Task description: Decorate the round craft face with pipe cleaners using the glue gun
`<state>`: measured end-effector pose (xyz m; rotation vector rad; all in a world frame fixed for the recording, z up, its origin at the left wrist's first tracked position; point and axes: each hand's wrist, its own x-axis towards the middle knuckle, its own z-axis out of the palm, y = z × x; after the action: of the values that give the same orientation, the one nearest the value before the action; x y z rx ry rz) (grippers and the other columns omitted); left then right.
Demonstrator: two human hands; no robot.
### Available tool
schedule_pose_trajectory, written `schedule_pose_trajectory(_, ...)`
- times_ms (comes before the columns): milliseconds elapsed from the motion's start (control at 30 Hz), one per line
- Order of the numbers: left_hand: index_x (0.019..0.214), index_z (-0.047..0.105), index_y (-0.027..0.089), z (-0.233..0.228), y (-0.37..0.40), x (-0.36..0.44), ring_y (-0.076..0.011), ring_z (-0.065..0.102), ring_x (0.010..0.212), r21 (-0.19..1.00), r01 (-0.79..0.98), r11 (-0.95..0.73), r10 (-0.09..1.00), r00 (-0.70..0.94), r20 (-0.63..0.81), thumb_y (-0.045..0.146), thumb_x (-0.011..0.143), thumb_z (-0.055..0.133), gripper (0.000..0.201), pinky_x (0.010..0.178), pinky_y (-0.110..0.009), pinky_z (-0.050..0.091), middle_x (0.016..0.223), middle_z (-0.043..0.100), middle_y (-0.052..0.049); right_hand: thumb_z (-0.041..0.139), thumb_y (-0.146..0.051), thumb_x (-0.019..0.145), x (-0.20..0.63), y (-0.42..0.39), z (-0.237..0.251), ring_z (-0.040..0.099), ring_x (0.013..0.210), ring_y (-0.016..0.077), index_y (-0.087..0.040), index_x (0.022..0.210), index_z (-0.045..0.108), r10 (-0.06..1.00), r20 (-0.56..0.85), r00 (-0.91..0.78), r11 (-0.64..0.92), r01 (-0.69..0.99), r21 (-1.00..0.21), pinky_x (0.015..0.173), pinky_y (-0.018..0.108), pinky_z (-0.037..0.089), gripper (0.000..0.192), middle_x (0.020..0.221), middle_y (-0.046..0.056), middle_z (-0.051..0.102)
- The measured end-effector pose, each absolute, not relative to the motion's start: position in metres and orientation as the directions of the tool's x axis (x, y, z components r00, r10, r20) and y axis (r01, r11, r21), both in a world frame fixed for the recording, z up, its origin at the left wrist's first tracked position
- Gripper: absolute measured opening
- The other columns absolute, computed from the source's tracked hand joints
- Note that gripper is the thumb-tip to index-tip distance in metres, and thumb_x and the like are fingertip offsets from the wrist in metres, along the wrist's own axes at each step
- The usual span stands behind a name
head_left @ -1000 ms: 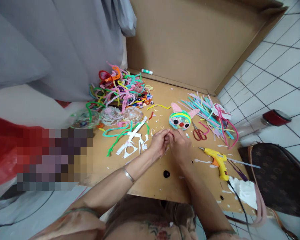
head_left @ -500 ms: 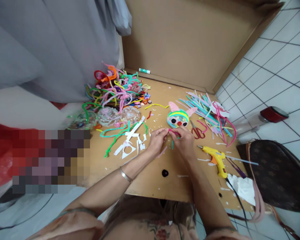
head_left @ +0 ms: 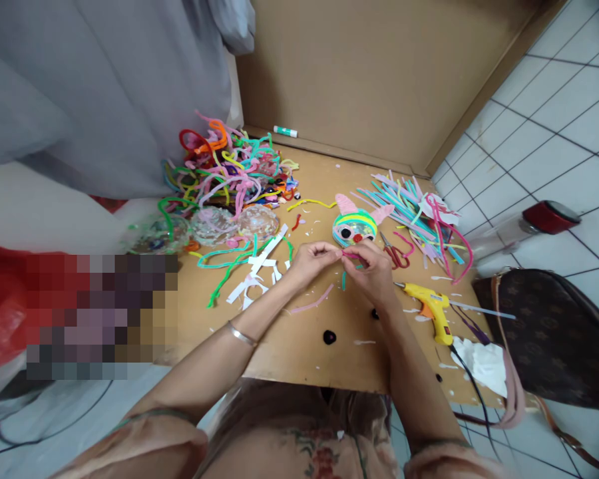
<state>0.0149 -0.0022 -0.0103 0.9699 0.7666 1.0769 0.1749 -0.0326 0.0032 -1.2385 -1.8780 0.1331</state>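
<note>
A short bright-pink pipe cleaner (head_left: 350,255) runs between my two hands, low over the table. My left hand (head_left: 313,261) pinches one end with thumb and forefinger, and my right hand (head_left: 374,271) has its fingers curled round the other part. Just beyond them sits a round animal face (head_left: 355,226) with pink ears, yellow and teal bands, black eyes and a red nose; my right hand covers its lower edge. Red-handled scissors (head_left: 398,258) lie beside my right hand. Nearer me are a pale pink strip (head_left: 315,303) and a black pompom-like piece (head_left: 329,337).
A yellow glue gun (head_left: 432,305) with its cord lies at right, near crumpled tissue (head_left: 480,362) and a brown bag (head_left: 544,332). Tangled pipe cleaners (head_left: 229,169) heap at back left; straight ones (head_left: 404,213) lie back right. White paper scraps (head_left: 262,266) and a glue stick (head_left: 285,132) are there too.
Both hands have shifted slightly up, and the fingers have changed their hold on the pink pipe cleaner. More of the pale pink strip shows, and a second black piece appears by my right wrist.
</note>
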Motion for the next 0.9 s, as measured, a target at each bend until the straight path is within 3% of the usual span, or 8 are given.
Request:
schedule_pose_trajectory(100,0.061,0.073,0.013,-0.006,0.002,0.007,-0.0049,0.031,0.047,0.906,-0.330,0.264,0.900,0.422,-0.108,0.040,0.054,0.091,0.033,0.049,-0.023,0.017,0.050,0.052,0.002,0.062,-0.025,0.089,0.173,-0.034,0.006,0.062,0.071,0.0158,-0.020,0.084,0.072,0.796,0.582,-0.168,0.526,0.668,-0.526,0.066,0.028,0.050,0.012,0.077,0.003,0.067)
schedule_pose_trajectory(233,0.060,0.072,0.013,-0.002,0.006,0.000,-0.0037,0.027,0.046,0.903,-0.335,0.268,0.879,0.469,-0.087,0.041,0.053,0.091,0.034,0.048,-0.023,0.013,0.047,0.046,0.003,0.061,-0.026,0.090,0.173,-0.036,0.011,0.061,0.070,0.0151,-0.020,0.090,0.073,0.807,0.549,-0.218,0.548,0.624,-0.557,0.064,0.027,0.050,0.014,0.080,0.004,0.069)
schedule_pose_trajectory(367,0.058,0.071,0.014,-0.001,0.006,0.003,-0.0025,0.026,0.045,0.871,-0.397,0.290,0.899,0.426,-0.105,0.035,0.050,0.091,0.031,0.047,-0.022,0.013,0.049,0.049,0.003,0.057,-0.028,0.094,0.174,-0.036,0.013,0.061,0.071,0.0159,-0.019,0.091,0.072,0.812,0.562,-0.158,0.508,0.666,-0.546,0.064,0.028,0.049,0.018,0.082,0.005,0.069)
schedule_pose_trajectory(533,0.055,0.069,0.014,0.002,0.001,0.012,-0.0025,0.029,0.045,0.831,-0.480,0.282,0.936,0.328,-0.128,0.030,0.048,0.089,0.026,0.047,-0.021,0.015,0.048,0.051,0.003,0.050,-0.026,0.097,0.166,-0.040,0.007,0.058,0.067,0.0162,-0.020,0.081,0.067,0.742,0.659,-0.119,0.457,0.809,-0.369,0.065,0.028,0.045,0.025,0.073,0.003,0.064)
schedule_pose_trajectory(667,0.049,0.064,0.014,0.002,-0.003,0.018,-0.0013,0.026,0.043,0.778,-0.555,0.295,0.953,0.227,-0.199,0.024,0.048,0.086,0.023,0.046,-0.020,0.015,0.043,0.044,0.006,0.043,-0.024,0.101,0.152,-0.045,-0.005,0.054,0.066,0.0158,-0.021,0.078,0.064,0.726,0.669,-0.161,0.421,0.873,-0.246,0.063,0.028,0.041,0.031,0.069,0.003,0.059)
schedule_pose_trajectory(900,0.053,0.059,0.013,-0.004,-0.008,0.026,-0.0009,0.028,0.044,0.714,-0.623,0.320,0.946,0.164,-0.280,0.018,0.056,0.085,0.026,0.045,-0.019,0.016,0.046,0.044,0.007,0.043,-0.028,0.102,0.135,-0.047,-0.014,0.060,0.072,0.0177,-0.020,0.090,0.068,0.723,0.689,-0.048,0.325,0.904,-0.277,0.065,0.028,0.045,0.029,0.076,0.005,0.066)
